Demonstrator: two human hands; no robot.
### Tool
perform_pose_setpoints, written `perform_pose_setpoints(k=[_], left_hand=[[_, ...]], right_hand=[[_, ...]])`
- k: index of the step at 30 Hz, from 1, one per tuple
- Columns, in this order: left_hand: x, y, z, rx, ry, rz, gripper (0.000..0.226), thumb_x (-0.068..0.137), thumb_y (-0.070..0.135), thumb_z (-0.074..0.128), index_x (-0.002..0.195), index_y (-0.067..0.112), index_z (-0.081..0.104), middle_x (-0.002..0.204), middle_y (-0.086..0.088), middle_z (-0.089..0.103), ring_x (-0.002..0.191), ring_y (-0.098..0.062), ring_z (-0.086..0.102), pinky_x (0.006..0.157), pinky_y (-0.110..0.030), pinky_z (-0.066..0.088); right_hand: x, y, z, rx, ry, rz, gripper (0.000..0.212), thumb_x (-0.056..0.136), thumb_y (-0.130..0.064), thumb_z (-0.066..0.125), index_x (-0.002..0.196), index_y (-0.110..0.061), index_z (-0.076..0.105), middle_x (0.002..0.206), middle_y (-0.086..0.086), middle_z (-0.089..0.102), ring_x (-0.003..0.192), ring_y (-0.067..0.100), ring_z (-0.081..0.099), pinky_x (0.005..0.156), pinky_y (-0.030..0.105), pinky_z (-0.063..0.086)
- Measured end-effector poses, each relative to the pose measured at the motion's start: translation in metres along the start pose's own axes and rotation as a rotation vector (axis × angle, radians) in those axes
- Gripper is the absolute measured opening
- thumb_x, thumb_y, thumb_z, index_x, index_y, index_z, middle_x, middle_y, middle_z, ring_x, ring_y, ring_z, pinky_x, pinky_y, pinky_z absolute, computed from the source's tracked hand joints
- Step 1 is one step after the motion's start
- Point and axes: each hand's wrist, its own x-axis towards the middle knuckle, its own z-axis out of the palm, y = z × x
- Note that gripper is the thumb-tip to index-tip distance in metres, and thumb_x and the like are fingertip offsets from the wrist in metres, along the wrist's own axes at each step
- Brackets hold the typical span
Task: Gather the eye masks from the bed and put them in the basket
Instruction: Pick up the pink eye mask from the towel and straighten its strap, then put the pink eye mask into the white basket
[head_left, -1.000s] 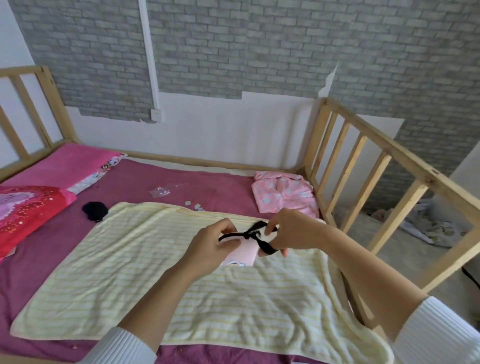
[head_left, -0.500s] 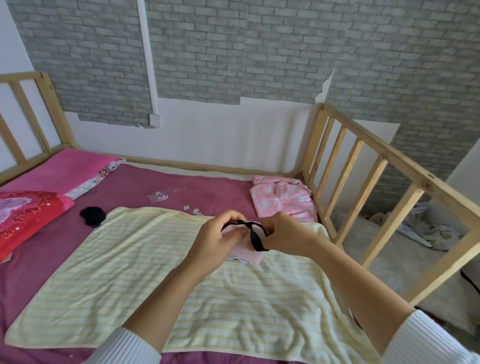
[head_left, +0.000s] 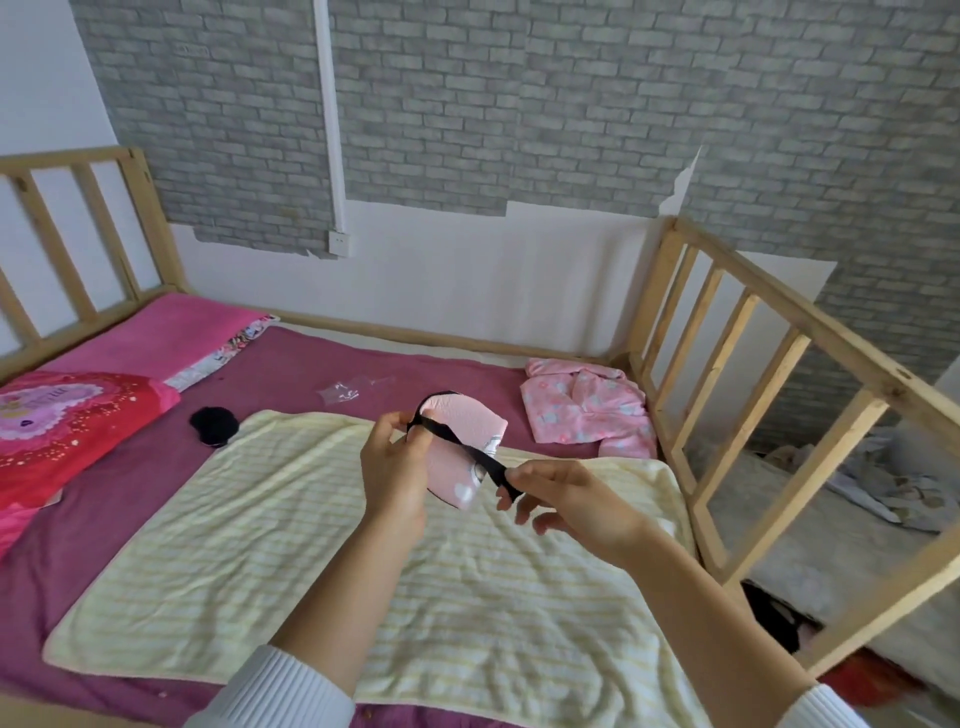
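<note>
While both hands hover above the yellow towel (head_left: 322, 540), I see my left hand (head_left: 397, 470) pinching the pink eye mask (head_left: 457, 441) at its near end; my right hand (head_left: 561, 501) grips its black strap (head_left: 467, 452), pulled taut between them.

Left hand (head_left: 395, 467): raised in front of the body, fingers curled, thumb and fingertips pinched together on something thin.
Left forearm: bare, rising from a white sleeve pushed back near the elbow.
Right hand (head_left: 566, 499): lower and just to the right, palm turned up, thumb and forefinger pinched, other fingers loosely spread.
Right forearm: bare, angled in from the lower right, white cuff at the frame edge.
</note>
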Motion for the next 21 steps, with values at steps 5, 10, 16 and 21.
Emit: perform_pose_setpoints(k=[5,10,16,21], left_hand=[[-0.003,-0.001,-0.011,-0.186,0.018,-0.213,0.019,0.089,0.009,0.055,0.107,0.010,0.060,0.104,-0.012,0.062,0.086,-0.023,0.060,0.071,-0.032,0.051],[-0.014,0.005,-0.051,-0.214,0.055,-0.224,0.037,0.085,-0.001,0.049,0.121,-0.003,0.057,0.104,-0.016,0.061,0.080,-0.022,0.062,0.057,-0.027,0.055],[-0.043,0.014,-0.172,-0.070,0.176,-0.312,0.033,0.076,0.008,0.067,0.107,0.018,0.065,0.094,-0.003,0.072,0.087,-0.017,0.069,0.065,-0.030,0.058],[-0.081,0.048,-0.312,0.004,0.450,-0.387,0.008,0.081,0.015,0.064,0.088,0.019,0.064,0.077,0.002,0.064,0.073,-0.014,0.061,0.065,-0.030,0.053]], right_hand=[[0.015,0.001,0.014,0.276,0.195,0.028,0.012,0.084,-0.025,0.067,0.089,-0.018,0.076,0.102,0.000,0.071,0.087,0.015,0.066,0.068,0.026,0.046],[0.036,-0.004,0.051,0.146,0.081,0.044,0.024,0.080,-0.038,0.071,0.095,-0.019,0.075,0.096,-0.002,0.075,0.089,0.016,0.069,0.073,0.029,0.051],[0.080,-0.021,0.153,0.070,-0.112,0.040,0.005,0.080,-0.015,0.069,0.079,-0.013,0.074,0.078,0.005,0.073,0.072,0.019,0.066,0.067,0.029,0.049],[0.100,-0.039,0.303,0.073,-0.395,0.094,0.006,0.079,-0.014,0.068,0.082,-0.013,0.073,0.077,0.004,0.068,0.070,0.017,0.062,0.066,0.028,0.048]])
